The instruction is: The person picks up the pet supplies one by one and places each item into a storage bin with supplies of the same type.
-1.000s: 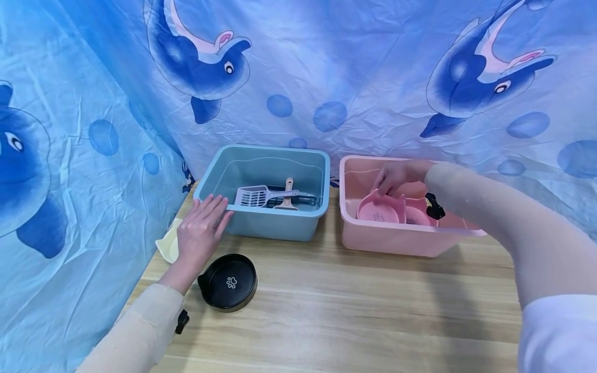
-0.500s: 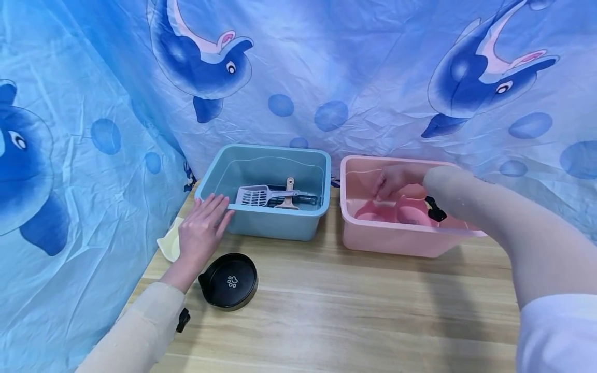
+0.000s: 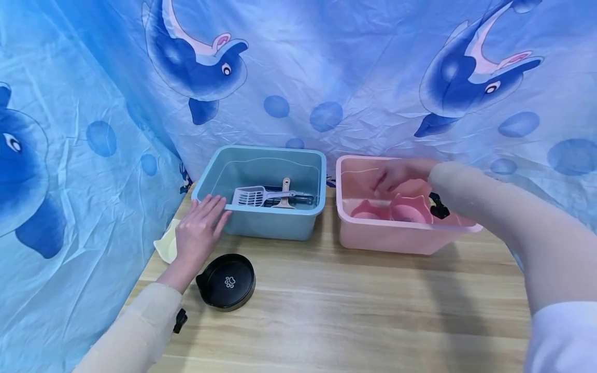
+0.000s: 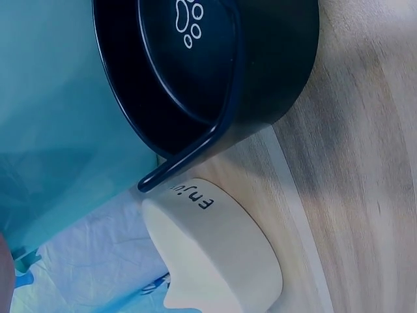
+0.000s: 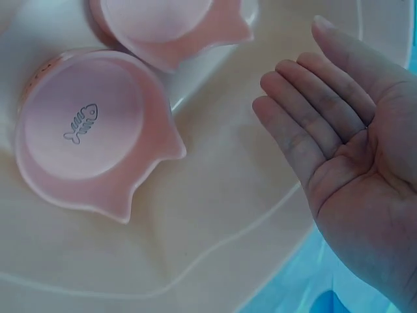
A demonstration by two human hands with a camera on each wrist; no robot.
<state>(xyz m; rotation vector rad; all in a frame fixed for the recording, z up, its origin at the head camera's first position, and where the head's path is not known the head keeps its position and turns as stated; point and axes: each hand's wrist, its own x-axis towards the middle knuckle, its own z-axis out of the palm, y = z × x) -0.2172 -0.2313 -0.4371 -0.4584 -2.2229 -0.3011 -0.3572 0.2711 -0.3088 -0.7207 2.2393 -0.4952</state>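
Note:
With nothing in its grasp, my right hand hovers inside the pink bin, relaxed fingers apart from two pink cat-eared bowls. In the right wrist view, one bowl bears a fish-bone print and the other bowl is partly cut off. Straight fingers of my left hand rest on the near-left rim of the blue bin. Inside that bin lie a pale slotted litter scoop, a beige-handled tool and a dark item partly hidden beneath them.
On the wooden table, a black bowl with a paw print stands beside my left forearm. A cream bowl sits at the table's left edge, partly behind that arm. Dolphin-printed curtains hang behind and at left.
My right hand has let go of the left pink bowl and risen off it. That bowl, earlier tilted up, now sits lower in the bin. My left hand stays on the blue rim.

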